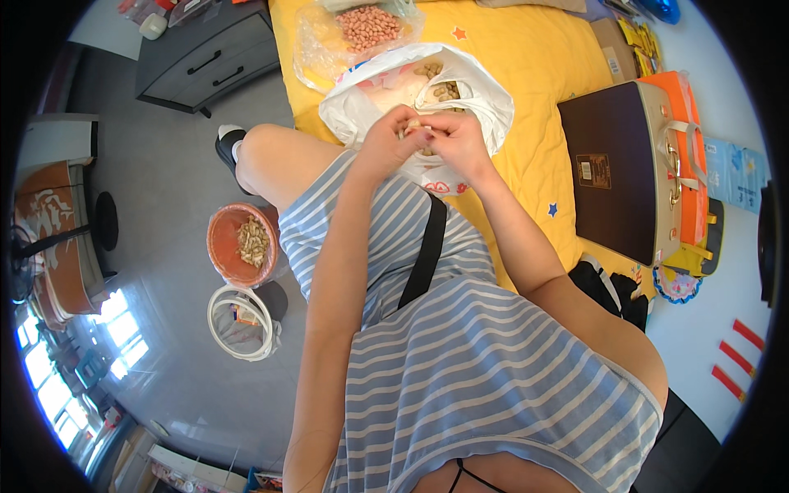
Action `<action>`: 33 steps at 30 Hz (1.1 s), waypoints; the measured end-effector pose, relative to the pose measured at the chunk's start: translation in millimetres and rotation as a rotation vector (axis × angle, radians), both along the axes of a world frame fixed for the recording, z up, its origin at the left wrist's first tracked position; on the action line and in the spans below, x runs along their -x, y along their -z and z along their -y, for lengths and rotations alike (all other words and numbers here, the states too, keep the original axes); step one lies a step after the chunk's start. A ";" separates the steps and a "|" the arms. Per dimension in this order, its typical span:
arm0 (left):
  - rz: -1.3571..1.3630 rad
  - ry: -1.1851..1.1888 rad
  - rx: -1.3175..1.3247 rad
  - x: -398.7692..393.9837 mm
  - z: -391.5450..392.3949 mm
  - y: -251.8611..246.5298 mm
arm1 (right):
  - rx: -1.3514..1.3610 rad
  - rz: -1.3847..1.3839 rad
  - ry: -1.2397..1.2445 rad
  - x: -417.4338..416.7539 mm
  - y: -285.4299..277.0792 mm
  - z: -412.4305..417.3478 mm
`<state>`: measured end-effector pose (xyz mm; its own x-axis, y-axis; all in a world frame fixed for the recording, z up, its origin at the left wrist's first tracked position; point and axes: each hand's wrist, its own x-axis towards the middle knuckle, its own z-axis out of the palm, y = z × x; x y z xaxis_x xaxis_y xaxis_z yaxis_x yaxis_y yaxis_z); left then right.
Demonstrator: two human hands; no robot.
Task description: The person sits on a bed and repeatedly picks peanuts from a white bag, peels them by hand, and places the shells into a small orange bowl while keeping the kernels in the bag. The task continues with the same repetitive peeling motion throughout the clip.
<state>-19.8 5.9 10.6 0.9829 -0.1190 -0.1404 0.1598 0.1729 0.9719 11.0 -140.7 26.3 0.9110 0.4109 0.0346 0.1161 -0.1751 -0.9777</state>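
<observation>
My left hand (389,143) and my right hand (459,145) meet over a white plastic bag (351,117) whose mouth is spread wide. Between their fingertips is a pale peanut in its shell (412,126), partly covered by the fingers. Inside the bag, unshelled peanuts (447,91) show in small groups beyond my hands. Past the bag, shelled reddish peanuts (368,28) are heaped in a clear plastic bag (314,52). An orange bucket (212,246) on the floor to my left holds a pile of peanut shells (253,241).
The bags rest on a bed with a yellow sheet (536,154). A white-rimmed lined bin (216,323) stands beside the bucket. To my right are a dark case (607,203) and an orange bag (693,160). A grey drawer cabinet (209,61) stands at the far left.
</observation>
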 end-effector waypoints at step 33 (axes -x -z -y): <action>-0.263 0.061 0.808 4.7 -8.7 -13.3 | -0.497 -0.396 0.095 4.8 1.4 -18.4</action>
<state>-24.5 14.6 23.9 0.9190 -0.3323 -0.2124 0.3943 0.7814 0.4836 6.2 -122.3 24.9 0.9256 0.3490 -0.1467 -0.2642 0.3181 -0.9105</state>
